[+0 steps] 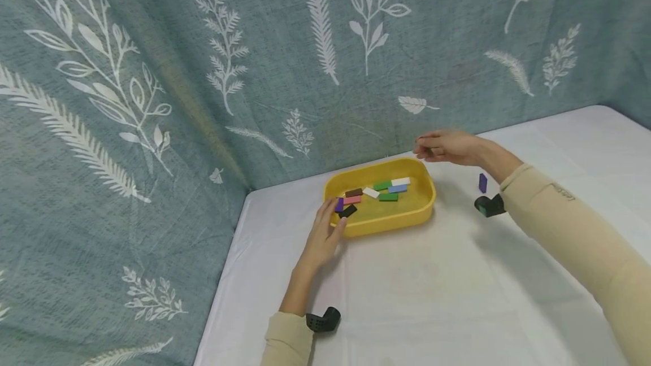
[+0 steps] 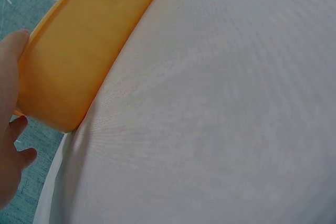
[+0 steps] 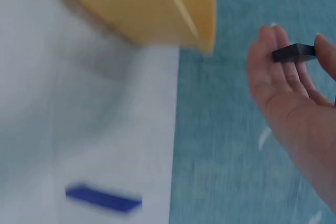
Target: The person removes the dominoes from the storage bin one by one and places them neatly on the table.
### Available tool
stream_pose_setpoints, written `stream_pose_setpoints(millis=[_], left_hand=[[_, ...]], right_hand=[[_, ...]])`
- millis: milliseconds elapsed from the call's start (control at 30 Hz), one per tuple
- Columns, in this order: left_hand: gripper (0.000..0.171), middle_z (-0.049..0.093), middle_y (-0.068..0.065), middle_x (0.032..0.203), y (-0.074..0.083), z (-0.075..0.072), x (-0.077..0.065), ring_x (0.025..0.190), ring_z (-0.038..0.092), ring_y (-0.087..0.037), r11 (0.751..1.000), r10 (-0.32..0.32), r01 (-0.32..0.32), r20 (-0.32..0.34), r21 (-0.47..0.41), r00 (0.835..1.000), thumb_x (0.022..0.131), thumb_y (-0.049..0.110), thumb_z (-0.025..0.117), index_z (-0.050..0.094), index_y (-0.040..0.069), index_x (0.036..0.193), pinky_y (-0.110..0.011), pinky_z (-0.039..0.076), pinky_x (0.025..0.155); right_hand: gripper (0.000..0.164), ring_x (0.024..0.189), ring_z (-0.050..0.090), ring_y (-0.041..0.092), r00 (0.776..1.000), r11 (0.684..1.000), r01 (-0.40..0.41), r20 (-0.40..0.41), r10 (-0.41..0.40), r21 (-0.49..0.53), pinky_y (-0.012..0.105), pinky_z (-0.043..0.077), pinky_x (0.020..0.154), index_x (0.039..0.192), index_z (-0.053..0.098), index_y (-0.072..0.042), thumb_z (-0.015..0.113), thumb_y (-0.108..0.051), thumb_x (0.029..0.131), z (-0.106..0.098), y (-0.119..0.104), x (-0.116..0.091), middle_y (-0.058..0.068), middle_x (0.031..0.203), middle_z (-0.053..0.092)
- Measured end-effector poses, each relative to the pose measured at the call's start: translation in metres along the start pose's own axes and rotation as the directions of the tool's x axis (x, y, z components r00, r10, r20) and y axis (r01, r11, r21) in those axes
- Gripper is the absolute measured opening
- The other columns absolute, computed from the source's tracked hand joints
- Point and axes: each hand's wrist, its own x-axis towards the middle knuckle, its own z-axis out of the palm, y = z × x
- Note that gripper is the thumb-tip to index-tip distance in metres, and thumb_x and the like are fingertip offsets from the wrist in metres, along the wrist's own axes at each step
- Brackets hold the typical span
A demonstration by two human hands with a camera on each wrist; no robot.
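Head view, edges: The back edge of the white table (image 1: 432,281) runs just behind the yellow tray (image 1: 391,222). The table's back left corner is off to the tray's left.
Head view, room to move: There is a wide stretch of table in front of the tray and more to its right.
Head view, curtain: A blue-green curtain (image 1: 274,72) with white leaves hangs behind the table and along its left edge.
Head view, left hand: The left hand (image 1: 321,237) is at the tray's front left corner, fingers a bit apart and touching it.
Head view, right hand: The right hand (image 1: 447,147) is up by the tray's back right corner, fingers bent.
Head view, blocks: Little blocks (image 1: 389,197) lie in the tray: green, white, blue, brown, pink, purple, black. A purple block (image 1: 482,183) is on the table, right of the tray.
Left wrist view, tray: Its smooth wall looks orange, close to the table edge.
Right wrist view, table edge: The purple block looks blurry and lies inside the edge.
Right wrist view, dark block: The dark block (image 3: 294,52) is small with flat sides, pinched between thumb and fingers, apart from the tray.
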Motion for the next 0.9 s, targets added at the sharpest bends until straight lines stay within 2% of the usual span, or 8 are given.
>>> stream_pose_setpoints(millis=[100, 167, 233, 333, 467, 600, 767, 900], left_hand=[[0.057, 0.02, -0.015, 0.154, 0.0, 0.0, 0.0, 0.14, 0.021, -0.033, 1.0, -0.006, 0.006, 0.007, -0.001, 1.0, 0.102, 0.036, 0.043, 0.03, 0.006, 0.149, -0.051, 0.021, 0.11], [0.058, 0.02, -0.015, 0.154, 0.0, 0.0, 0.0, 0.139, 0.022, -0.033, 1.0, -0.014, 0.014, 0.011, -0.002, 1.0, 0.102, 0.037, 0.043, 0.03, 0.007, 0.149, -0.051, 0.022, 0.109], [0.058, 0.02, -0.014, 0.154, 0.0, 0.001, 0.0, 0.139, 0.022, -0.033, 1.0, -0.021, 0.021, 0.012, -0.003, 1.0, 0.102, 0.038, 0.042, 0.03, 0.007, 0.149, -0.051, 0.022, 0.109], [0.058, 0.019, -0.014, 0.155, 0.0, 0.001, -0.001, 0.139, 0.022, -0.033, 1.0, -0.026, 0.026, 0.013, -0.008, 1.0, 0.102, 0.039, 0.042, 0.03, 0.007, 0.149, -0.052, 0.023, 0.109], [0.058, 0.019, -0.014, 0.155, 0.001, 0.001, -0.001, 0.14, 0.021, -0.033, 0.999, -0.034, 0.034, 0.013, -0.016, 0.999, 0.102, 0.037, 0.043, 0.03, 0.007, 0.149, -0.053, 0.022, 0.109], [0.057, 0.018, -0.014, 0.155, 0.003, 0.0, -0.002, 0.14, 0.02, -0.034, 0.999, -0.043, 0.043, 0.008, -0.028, 0.999, 0.102, 0.034, 0.044, 0.029, 0.007, 0.149, -0.055, 0.022, 0.108], [0.056, 0.019, -0.014, 0.155, 0.004, 0.002, -0.002, 0.14, 0.02, -0.035, 0.999, -0.038, 0.038, -0.003, -0.03, 0.999, 0.102, 0.031, 0.045, 0.03, 0.004, 0.149, -0.055, 0.022, 0.108], [0.055, 0.021, -0.014, 0.154, 0.006, 0.004, -0.002, 0.14, 0.021, -0.033, 0.999, -0.035, 0.035, -0.011, -0.017, 0.999, 0.101, 0.029, 0.046, 0.031, 0.003, 0.148, -0.053, 0.021, 0.109]], right_hand=[[0.058, 0.105, 0.058, 0.013, 0.998, 0.998, 0.027, -0.054, -0.024, 0.052, 0.029, 0.044, 0.095, 0.149, 0.016, 0.005, 0.042, -0.021, 0.104, -0.024, 0.003, -0.016, 0.0, 0.109, 0.061], [0.06, 0.101, 0.059, 0.01, 0.996, 0.994, 0.041, -0.084, -0.033, 0.098, 0.027, 0.045, 0.093, 0.149, 0.014, 0.004, 0.043, -0.021, 0.103, -0.04, 0.006, -0.027, -0.004, 0.105, 0.062], [0.062, 0.099, 0.059, 0.008, 0.993, 0.989, 0.056, -0.114, -0.041, 0.135, 0.026, 0.045, 0.092, 0.149, 0.014, 0.004, 0.045, -0.022, 0.102, -0.055, 0.012, -0.038, -0.005, 0.104, 0.061], [0.064, 0.099, 0.058, 0.005, 0.987, 0.987, 0.081, -0.152, -0.059, 0.137, 0.023, 0.045, 0.092, 0.15, 0.011, 0.004, 0.045, -0.021, 0.102, -0.075, 0.026, -0.054, -0.006, 0.105, 0.059], [0.068, 0.102, 0.058, 0.004, 0.983, 0.981, 0.1, -0.169, -0.071, 0.168, 0.024, 0.044, 0.094, 0.15, 0.007, 0.005, 0.046, -0.022, 0.101, -0.095, 0.051, -0.069, -0.008, 0.106, 0.061], [0.068, 0.106, 0.058, 0.003, 0.985, 0.98, 0.091, -0.164, -0.061, 0.178, 0.028, 0.041, 0.098, 0.149, 0.008, 0.005, 0.048, -0.021, 0.101, -0.105, 0.075, -0.075, -0.012, 0.109, 0.062], [0.065, 0.106, 0.056, 0.0, 0.991, 0.993, 0.079, -0.116, -0.069, 0.086, 0.028, 0.042, 0.097, 0.147, 0.01, 0.009, 0.048, -0.019, 0.102, -0.111, 0.098, -0.077, -0.013, 0.114, 0.059], [0.061, 0.106, 0.056, -0.001, 0.993, 0.995, 0.093, -0.071, -0.091, 0.034, 0.027, 0.045, 0.093, 0.145, 0.013, 0.012, 0.047, -0.015, 0.102, -0.111, 0.109, -0.08, -0.009, 0.12, 0.057]])
